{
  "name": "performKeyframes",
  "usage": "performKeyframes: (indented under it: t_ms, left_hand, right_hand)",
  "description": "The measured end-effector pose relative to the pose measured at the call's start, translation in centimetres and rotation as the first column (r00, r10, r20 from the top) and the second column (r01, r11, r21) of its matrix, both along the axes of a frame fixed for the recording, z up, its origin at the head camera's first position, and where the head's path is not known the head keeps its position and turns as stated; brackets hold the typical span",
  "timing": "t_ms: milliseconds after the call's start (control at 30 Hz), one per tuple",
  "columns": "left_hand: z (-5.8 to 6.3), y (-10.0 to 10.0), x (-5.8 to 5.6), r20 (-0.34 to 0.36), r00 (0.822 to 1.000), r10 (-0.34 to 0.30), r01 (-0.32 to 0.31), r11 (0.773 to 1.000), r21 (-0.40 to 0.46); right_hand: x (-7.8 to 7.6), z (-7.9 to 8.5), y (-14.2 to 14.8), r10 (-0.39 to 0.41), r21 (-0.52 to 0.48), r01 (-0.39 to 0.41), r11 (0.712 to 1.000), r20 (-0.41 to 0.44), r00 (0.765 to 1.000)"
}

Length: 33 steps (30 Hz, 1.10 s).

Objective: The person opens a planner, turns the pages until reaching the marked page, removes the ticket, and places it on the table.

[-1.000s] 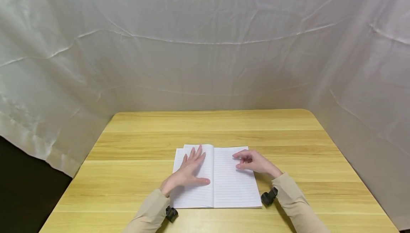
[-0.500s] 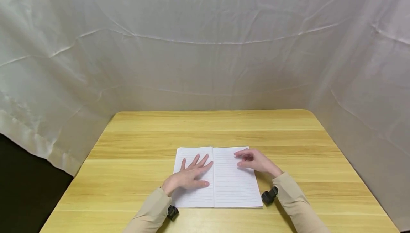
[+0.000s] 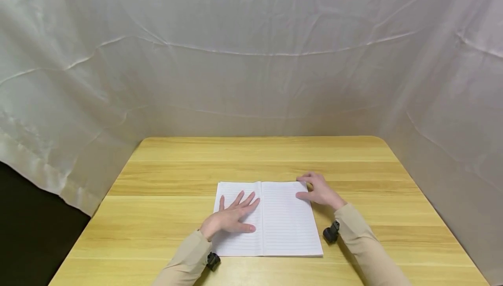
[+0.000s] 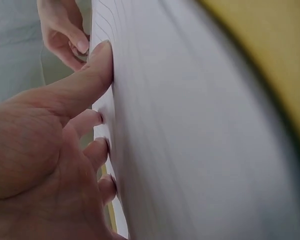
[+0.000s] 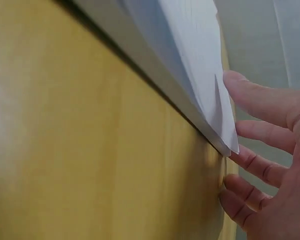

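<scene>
An open notebook [image 3: 288,227] with lined white pages lies on the wooden table. Across its left page, my left hand [image 3: 232,218] rests with fingers spread and thumb pointing at the fold. In the left wrist view, the fingertips [image 4: 106,184] of that hand touch the paper. My right hand [image 3: 320,191] is at the far right corner of the notebook. In the right wrist view, its thumb [image 5: 252,97] touches the top page [image 5: 200,55], while the other fingers stretch past the corner, apart from the thumb. The page edges at that corner look slightly separated.
The wooden table [image 3: 157,216] extends around the notebook on all sides. Pale hanging cloth [image 3: 251,89] encloses its back and sides. A small black camera [image 3: 213,261] is worn on the left wrist, and another black camera [image 3: 331,232] on the right.
A leaf that stood partly over the left side now lies flat there. My left hand slid slightly nearer and flattened. My right hand shifted to the far right corner, its thumb and fingers spreading.
</scene>
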<state>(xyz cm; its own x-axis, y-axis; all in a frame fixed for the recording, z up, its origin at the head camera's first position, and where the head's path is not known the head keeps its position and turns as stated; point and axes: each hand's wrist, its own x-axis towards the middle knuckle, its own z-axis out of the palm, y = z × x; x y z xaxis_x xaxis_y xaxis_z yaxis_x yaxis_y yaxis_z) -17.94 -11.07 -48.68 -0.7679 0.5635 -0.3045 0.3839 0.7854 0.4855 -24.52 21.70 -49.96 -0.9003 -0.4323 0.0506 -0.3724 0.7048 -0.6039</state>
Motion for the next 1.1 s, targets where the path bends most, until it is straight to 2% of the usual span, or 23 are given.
performKeyframes:
  t_ms: [233, 500, 800, 1100]
  left_hand:
    - [-0.1, 0.2, -0.1, 0.004, 1.0, 0.012, -0.012, 1.0, 0.002]
    - [0.1, 0.4, 0.0, 0.003, 1.0, 0.02, -0.02, 1.0, -0.007]
    - [0.4, 0.5, 0.1, -0.008, 1.0, 0.014, -0.014, 1.0, -0.021]
    - [0.3, 0.5, 0.0, -0.001, 1.0, 0.018, -0.018, 1.0, -0.018]
  right_hand:
    - [-0.7, 0.3, -0.3, -0.001, 0.028, 0.001, 1.0, -0.025, 1.0]
    - [-1.2, 0.5, -0.4, -0.045, 0.018, 0.045, 0.999, -0.026, 0.999]
    - [-1.9, 0.4, -0.6, -0.164, -0.122, 0.165, 0.979, 0.018, 0.986]
    - [-1.7, 0.5, -0.5, -0.162, -0.145, 0.154, 0.977, -0.04, 0.986]
